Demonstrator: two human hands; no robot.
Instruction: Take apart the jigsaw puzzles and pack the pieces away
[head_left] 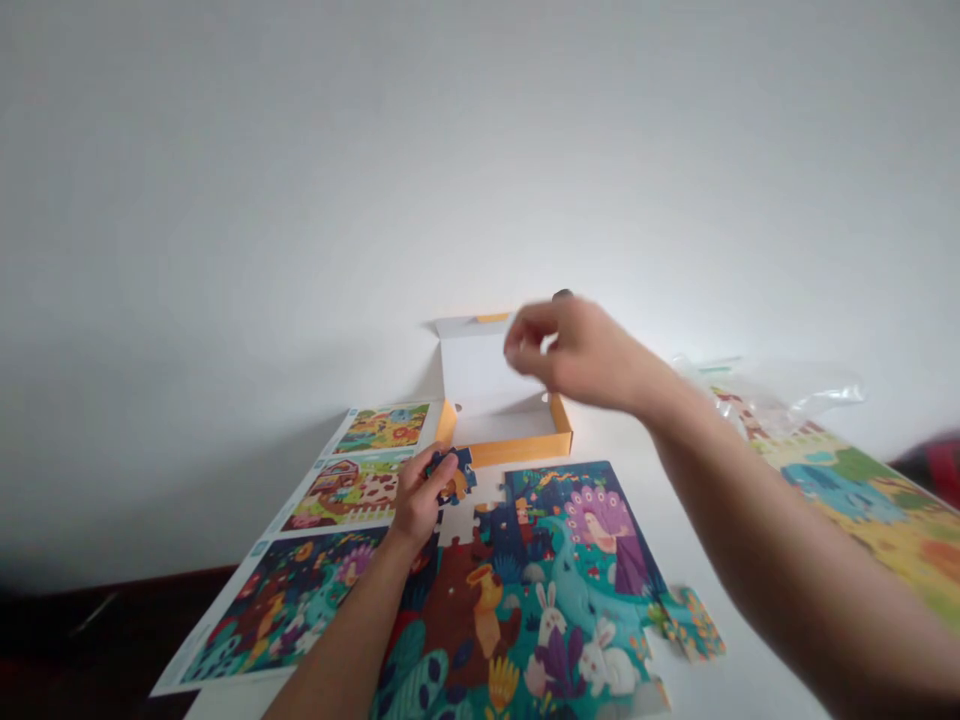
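My left hand [421, 497] is closed on a dark blue and orange puzzle piece [455, 476], held at the top left corner of a partly built colourful animal puzzle [540, 590]. My right hand [571, 350] is raised in the air above an open orange box [504, 432]. Its fingers are curled together in a pinch, blurred, and I cannot make out anything in them. A few joined loose pieces [686, 620] lie off the puzzle's right edge.
A reference sheet [315, 540] with three printed pictures lies left of the puzzle. Another finished puzzle [862, 500] and a clear plastic bag [772, 385] are at the right. A white wall stands close behind the white table.
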